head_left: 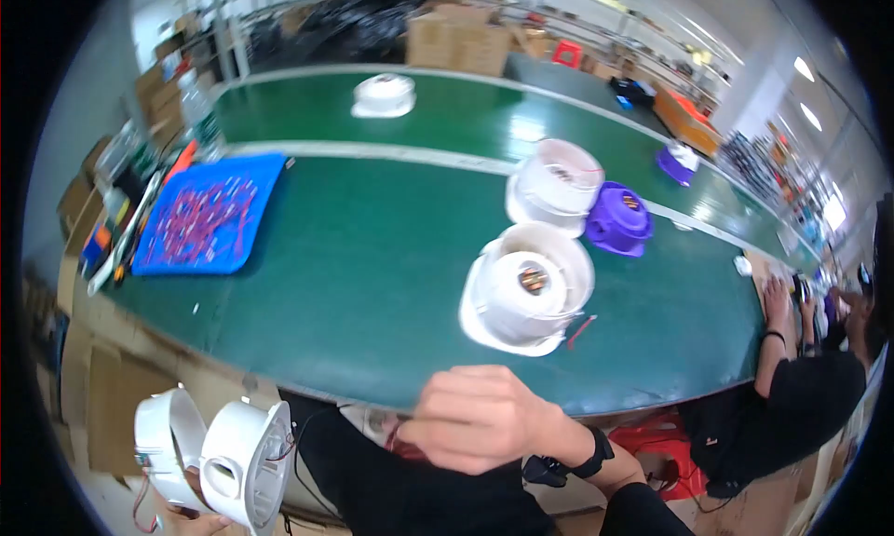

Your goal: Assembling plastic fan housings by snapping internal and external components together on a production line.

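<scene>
Two hands show in the head view, well apart: L hand (200, 523) is low at the pic's bottom L, fingers closed on the underside of a white round housing (233, 454), held off the counter's front edge, tilted, w/ its open ribbed face turned R & thin dark-red wires at the rim. Just L of it, a white ring-like part (160, 443), also tilted, w/ a red wire hanging below; can't tell if the 2 are joined. R hand (477, 420) is over the near edge, knuckles up, fingers bent, motion-blurred; can't tell if its fingertips grip anything. Black band (596, 452) on R wrist. On the green counter (372, 229), nearest R hand: a big white housing (480, 303), open side up, copper-coloured coil (533, 279) in its middle, short red wire (582, 331) lying just R of it. Behind it, a 2nd white housing (551, 193), w/ a purple housing (616, 224) close on its R. Far L, a blue tray (186, 269) of tangled red/pink wires (200, 221), clear bottle (197, 115) behind. Across the pale strip, one more white housing (384, 98) back L-centre, & a purple piece (672, 168) w/ white stuff on top, back R. Far R, a co-worker's hand (777, 298) rests by the counter's end, red stool (684, 457) below
</scene>
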### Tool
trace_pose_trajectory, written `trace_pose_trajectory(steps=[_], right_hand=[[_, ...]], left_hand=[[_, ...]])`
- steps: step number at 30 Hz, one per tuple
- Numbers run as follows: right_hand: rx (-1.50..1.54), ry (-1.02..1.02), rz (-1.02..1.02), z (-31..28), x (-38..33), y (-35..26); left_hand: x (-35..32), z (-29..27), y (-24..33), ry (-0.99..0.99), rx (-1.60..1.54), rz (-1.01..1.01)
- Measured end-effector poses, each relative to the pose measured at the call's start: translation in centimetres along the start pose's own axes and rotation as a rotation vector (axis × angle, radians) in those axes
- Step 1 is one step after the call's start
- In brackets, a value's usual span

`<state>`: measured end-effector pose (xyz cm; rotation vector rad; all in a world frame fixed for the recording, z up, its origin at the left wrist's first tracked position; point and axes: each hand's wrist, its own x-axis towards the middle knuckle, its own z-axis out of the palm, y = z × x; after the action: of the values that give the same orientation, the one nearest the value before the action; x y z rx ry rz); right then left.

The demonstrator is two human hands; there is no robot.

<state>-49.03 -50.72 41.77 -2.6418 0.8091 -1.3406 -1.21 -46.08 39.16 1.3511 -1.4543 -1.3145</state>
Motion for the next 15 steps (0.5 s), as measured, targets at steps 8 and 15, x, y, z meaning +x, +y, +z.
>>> trace_pose_trajectory(steps=[8, 15], right_hand=[[-0.551, 0.1, 0.328, -5.5, -1.0, 2.4], [-0.664, -0.173, 0.466, -4.2, -3.2, 4.4]], left_hand=[[17.4, 12.7, 13.0, -0.169, 0.133, 0.251], [23.6, 23.2, 16.8, -0.312, 0.69, 0.553]])
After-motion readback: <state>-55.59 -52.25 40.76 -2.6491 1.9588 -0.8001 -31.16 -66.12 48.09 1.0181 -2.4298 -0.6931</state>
